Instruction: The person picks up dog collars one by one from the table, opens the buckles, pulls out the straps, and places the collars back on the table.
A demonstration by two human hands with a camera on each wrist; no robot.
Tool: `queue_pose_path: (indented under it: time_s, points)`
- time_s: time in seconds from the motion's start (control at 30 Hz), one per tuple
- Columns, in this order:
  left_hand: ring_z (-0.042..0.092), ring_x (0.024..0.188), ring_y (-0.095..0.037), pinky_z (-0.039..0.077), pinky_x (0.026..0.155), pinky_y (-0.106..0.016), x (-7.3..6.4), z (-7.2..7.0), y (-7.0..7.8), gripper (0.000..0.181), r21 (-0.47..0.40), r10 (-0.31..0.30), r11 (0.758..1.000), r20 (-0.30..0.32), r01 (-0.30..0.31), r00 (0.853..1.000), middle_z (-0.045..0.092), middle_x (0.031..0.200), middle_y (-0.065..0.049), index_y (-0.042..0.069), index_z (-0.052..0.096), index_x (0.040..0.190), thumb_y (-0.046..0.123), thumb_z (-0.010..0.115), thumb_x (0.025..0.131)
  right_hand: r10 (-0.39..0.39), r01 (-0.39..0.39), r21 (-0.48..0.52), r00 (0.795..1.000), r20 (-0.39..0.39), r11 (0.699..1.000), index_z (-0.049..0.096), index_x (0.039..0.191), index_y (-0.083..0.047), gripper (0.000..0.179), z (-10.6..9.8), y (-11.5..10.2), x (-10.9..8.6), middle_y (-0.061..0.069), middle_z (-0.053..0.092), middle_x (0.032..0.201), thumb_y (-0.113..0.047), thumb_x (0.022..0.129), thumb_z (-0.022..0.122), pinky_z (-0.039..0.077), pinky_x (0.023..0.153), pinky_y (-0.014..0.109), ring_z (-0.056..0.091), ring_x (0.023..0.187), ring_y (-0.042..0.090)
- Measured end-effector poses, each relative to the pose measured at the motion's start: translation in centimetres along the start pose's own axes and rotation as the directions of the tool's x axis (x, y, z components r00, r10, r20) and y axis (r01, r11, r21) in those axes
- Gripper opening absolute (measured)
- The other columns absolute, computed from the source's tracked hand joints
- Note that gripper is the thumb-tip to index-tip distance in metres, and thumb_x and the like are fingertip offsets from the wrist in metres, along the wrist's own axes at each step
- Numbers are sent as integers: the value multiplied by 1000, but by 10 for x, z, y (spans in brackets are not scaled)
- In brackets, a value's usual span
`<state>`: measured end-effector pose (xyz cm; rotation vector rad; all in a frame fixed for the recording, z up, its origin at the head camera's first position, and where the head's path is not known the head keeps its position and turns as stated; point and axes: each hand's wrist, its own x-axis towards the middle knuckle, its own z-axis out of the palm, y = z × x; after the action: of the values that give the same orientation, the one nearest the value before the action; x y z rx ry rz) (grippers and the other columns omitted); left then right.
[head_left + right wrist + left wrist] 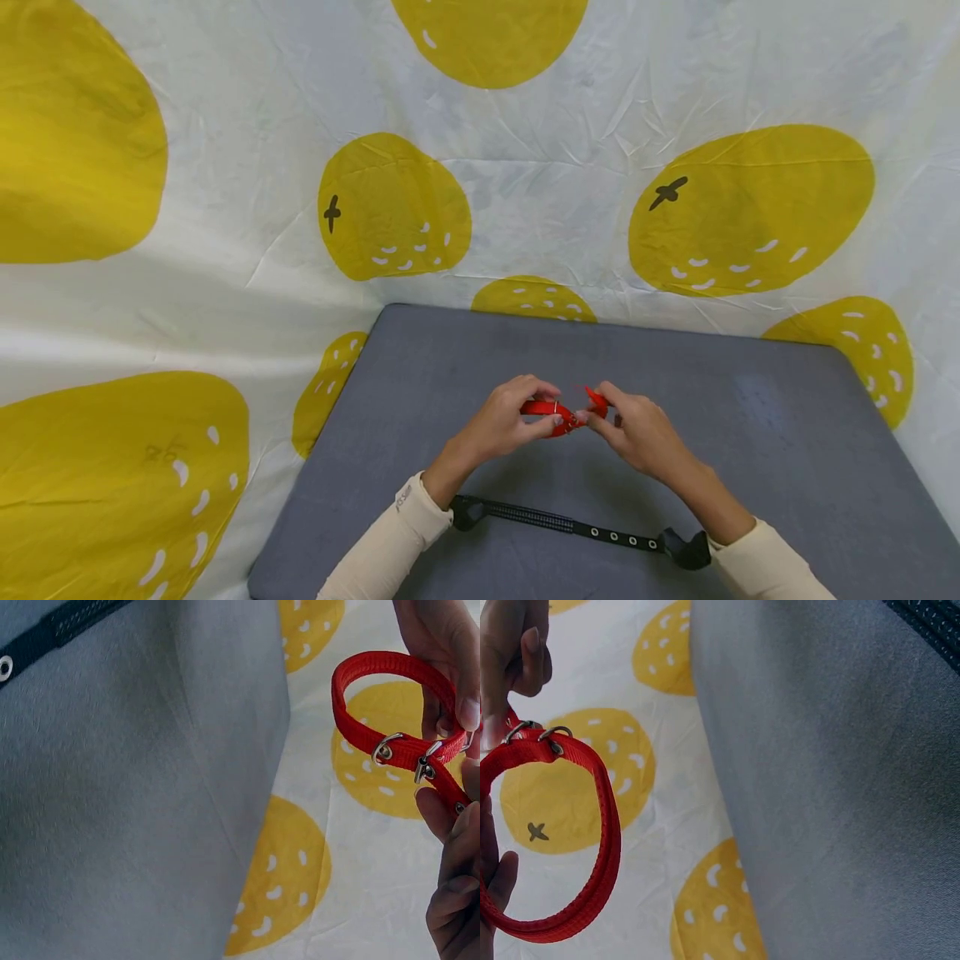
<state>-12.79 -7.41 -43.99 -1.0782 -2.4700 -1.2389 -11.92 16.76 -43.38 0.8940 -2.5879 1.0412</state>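
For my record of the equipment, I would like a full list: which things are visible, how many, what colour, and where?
Table: 1, grey, lower half of head view
Cloth: count unclear, white, behind and beside the table
Yellow printed shapes: 8 in head view, yellow, on the cloth
Red strap: 1, red, looped, above the table
Metal fittings: several, silver, on the red strap
Black strap: 1, black, low in head view
Dark pieces: 2, black, at its ends, identity unclear
Sleeves: 2, cream, on the forearms
Left hand: 1, bare, gripping the red strap
Right hand: 1, bare, gripping the red strap
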Motion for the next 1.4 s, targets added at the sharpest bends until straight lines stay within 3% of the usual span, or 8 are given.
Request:
queue_pose_path:
  time_s: [0.1, 0.2, 0.37, 0.53, 0.8, 0.93, 1.13, 1.4]
  points:
    - [60, 90, -9, 51, 78, -13, 1, -1, 1, 24, 16, 5, 1000, -7, -5, 1000, 67, 105, -1, 10, 67, 114, 15, 73, 92, 90, -97, 140, 995, 50, 985, 55, 88, -16, 25, -1, 2, 0, -9, 54, 69, -12, 86, 79, 39, 42, 22, 38, 44, -2]
    - [59, 89, -8, 50, 77, -13, 2, -1, 2, 23, 26, 11, 1000, -18, -10, 1000, 66, 103, 0, 11, 67, 114, 15, 73, 91, 188, -208, 258, 977, 100, 943, 56, 91, -13, 19, -1, 2, 0, -4, 56, 68, -13, 91, 75, 41, 41, 25, 41, 40, 2]
    - [57, 88, -8, 50, 75, -14, 3, -2, 3, 23, 14, 22, 1000, -39, -21, 999, 66, 102, 0, 11, 67, 113, 15, 73, 91, 293, -339, 321, 938, 183, 885, 66, 94, -13, 11, -1, 1, 1, 0, 65, 72, -23, 97, 69, 43, 40, 30, 45, 37, 10]
    - [57, 92, -9, 51, 77, -14, 2, 0, 2, 24, -16, 28, 999, -57, -29, 998, 66, 105, -1, 10, 66, 114, 15, 73, 91, 312, -379, 362, 922, 230, 852, 72, 90, -13, 18, -1, 1, 1, 2, 70, 76, -25, 100, 64, 45, 42, 31, 46, 38, 12]
    - [58, 93, -10, 51, 77, -14, 1, 3, -1, 23, -17, 55, 998, -102, -57, 993, 66, 106, -2, 12, 66, 114, 14, 72, 92, 327, -398, 457, 917, 229, 795, 72, 94, -7, 20, -2, 1, -3, -1, 69, 73, -21, 102, 60, 44, 41, 32, 46, 40, 14]
    - [56, 92, -9, 51, 76, -15, 1, 5, -3, 23, -19, 54, 998, -109, -56, 993, 66, 105, -1, 12, 66, 114, 14, 72, 92, 341, -415, 455, 909, 238, 788, 72, 94, -4, 25, -2, 0, -4, -2, 68, 71, -24, 102, 59, 44, 42, 32, 46, 41, 14]
    - [55, 93, -10, 49, 76, -15, 1, 3, -4, 20, 0, 60, 998, -85, -61, 995, 64, 105, 0, 13, 65, 113, 15, 69, 93, 331, -388, 477, 922, 203, 789, 71, 87, -5, 25, -1, -2, -4, -1, 64, 65, -21, 102, 60, 42, 40, 32, 44, 40, 12]
    - [53, 94, -11, 47, 78, -15, 4, -1, -3, 16, 59, 57, 997, -46, -55, 997, 64, 107, 0, 13, 67, 110, 15, 66, 94, 329, -360, 438, 933, 147, 824, 71, 85, -9, 21, 4, -1, -6, -2, 55, 56, -18, 102, 60, 40, 39, 30, 41, 40, 7]
